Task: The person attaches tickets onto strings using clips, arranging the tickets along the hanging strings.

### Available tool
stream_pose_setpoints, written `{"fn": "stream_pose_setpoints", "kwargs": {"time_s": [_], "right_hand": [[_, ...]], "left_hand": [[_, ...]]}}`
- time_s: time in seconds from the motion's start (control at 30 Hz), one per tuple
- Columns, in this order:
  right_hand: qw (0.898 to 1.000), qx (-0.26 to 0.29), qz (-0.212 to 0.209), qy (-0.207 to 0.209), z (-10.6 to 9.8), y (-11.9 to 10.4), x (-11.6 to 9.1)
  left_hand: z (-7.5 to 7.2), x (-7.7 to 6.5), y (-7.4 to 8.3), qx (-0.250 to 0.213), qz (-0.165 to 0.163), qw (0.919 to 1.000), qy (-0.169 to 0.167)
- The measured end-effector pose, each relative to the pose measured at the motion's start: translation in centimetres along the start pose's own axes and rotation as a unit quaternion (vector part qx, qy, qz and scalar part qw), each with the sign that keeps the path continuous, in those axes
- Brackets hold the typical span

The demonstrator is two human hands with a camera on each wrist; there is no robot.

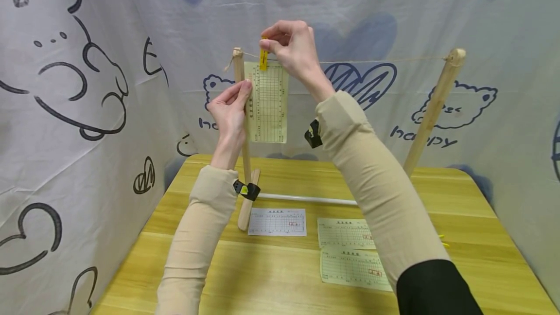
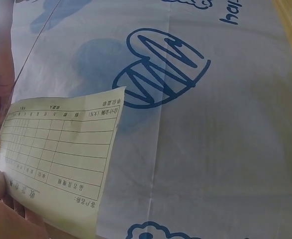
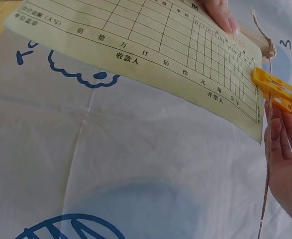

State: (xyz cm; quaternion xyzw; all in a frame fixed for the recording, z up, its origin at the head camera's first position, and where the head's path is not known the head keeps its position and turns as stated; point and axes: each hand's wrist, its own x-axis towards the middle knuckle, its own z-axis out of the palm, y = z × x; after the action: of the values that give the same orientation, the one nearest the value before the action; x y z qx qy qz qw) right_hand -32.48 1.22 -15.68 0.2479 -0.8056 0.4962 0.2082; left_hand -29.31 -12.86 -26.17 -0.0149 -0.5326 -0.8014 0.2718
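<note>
A yellow-green receipt slip (image 1: 269, 106) hangs upright at a twine line (image 1: 376, 61), near the left wooden post (image 1: 239, 68). My left hand (image 1: 229, 111) pinches the slip's left edge between thumb and fingers. Above it, my right hand (image 1: 297, 50) pinches a yellow clothespin (image 1: 263, 57) by its upper end. In the right wrist view the clothespin (image 3: 275, 88) sits over the twine (image 3: 268, 164) and the top edge of the slip (image 3: 150, 55). The left wrist view shows the slip's printed grid (image 2: 61, 144), with the lower left fingers partly behind the paper.
On the wooden table (image 1: 271, 276) lie a white receipt slip (image 1: 277, 222) and two yellow-green slips (image 1: 345, 233), partly covered by the right sleeve. A white rod (image 1: 306, 200) runs between the stand's feet. The right post (image 1: 433, 111) leans outward. Yellow bits (image 1: 445, 244) show beyond the right arm.
</note>
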Motion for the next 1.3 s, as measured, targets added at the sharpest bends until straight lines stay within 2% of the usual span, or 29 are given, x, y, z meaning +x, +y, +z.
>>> {"fn": "stream_pose_setpoints", "kwargs": {"time_s": [0.23, 0.67, 1.1, 1.3], "right_hand": [[1.000, -0.002, 0.012, -0.012, -0.1, -0.1, -0.1], [0.998, 0.001, 0.040, -0.040, -0.4, -0.2, -0.1], [0.995, -0.003, 0.070, -0.071, -0.8, 0.0, 0.1], [0.994, -0.009, 0.070, -0.079, -1.1, 0.1, 0.2]], "left_hand": [[0.1, 0.0, -0.2, 0.013, 0.013, 0.9998, -0.003], [0.1, 0.0, -0.3, 0.010, 0.013, 0.9999, -0.003], [0.4, -0.1, -0.4, 0.016, 0.010, 0.9998, 0.003], [0.5, 0.0, -0.4, 0.004, -0.006, 0.9999, 0.014]]}}
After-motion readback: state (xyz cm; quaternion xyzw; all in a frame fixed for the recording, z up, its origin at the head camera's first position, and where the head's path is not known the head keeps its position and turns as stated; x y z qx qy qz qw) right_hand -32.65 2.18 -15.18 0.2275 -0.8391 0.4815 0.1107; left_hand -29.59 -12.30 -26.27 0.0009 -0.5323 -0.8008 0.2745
